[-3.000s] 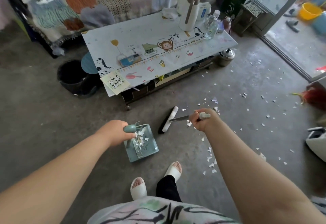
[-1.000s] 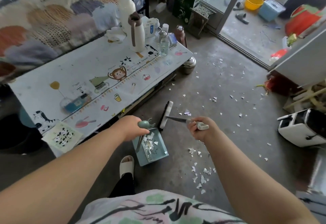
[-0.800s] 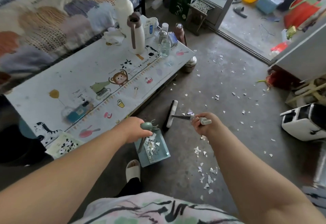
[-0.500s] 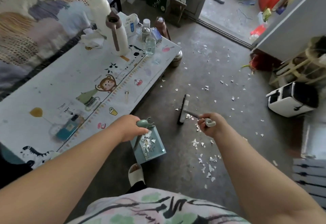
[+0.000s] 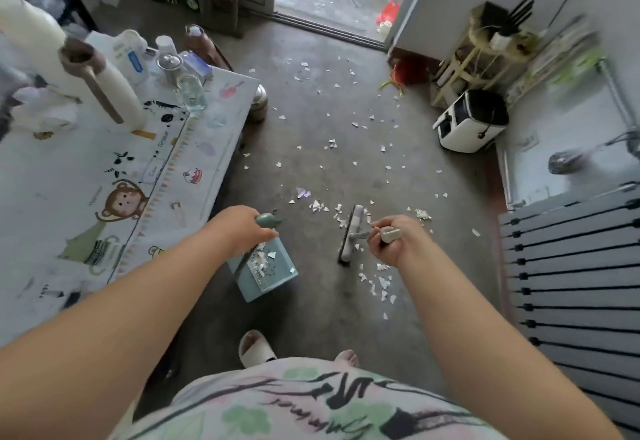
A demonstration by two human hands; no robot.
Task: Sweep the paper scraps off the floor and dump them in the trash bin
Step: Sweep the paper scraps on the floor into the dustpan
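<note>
The left hand (image 5: 240,228) curls around the green handle of the dustpan (image 5: 273,278), which stands on the floor (image 5: 311,315) just beside the tabletop (image 5: 86,176) and holds a small heap of white bits. The right hand (image 5: 391,240) is fisted around the pale grip of the broom (image 5: 349,242), whose head is down on the floor to the right of the dustpan. Paper scraps (image 5: 379,282) lie clustered beside the broom head and scattered farther across the floor. A white slipper (image 5: 254,348) shows below.
</note>
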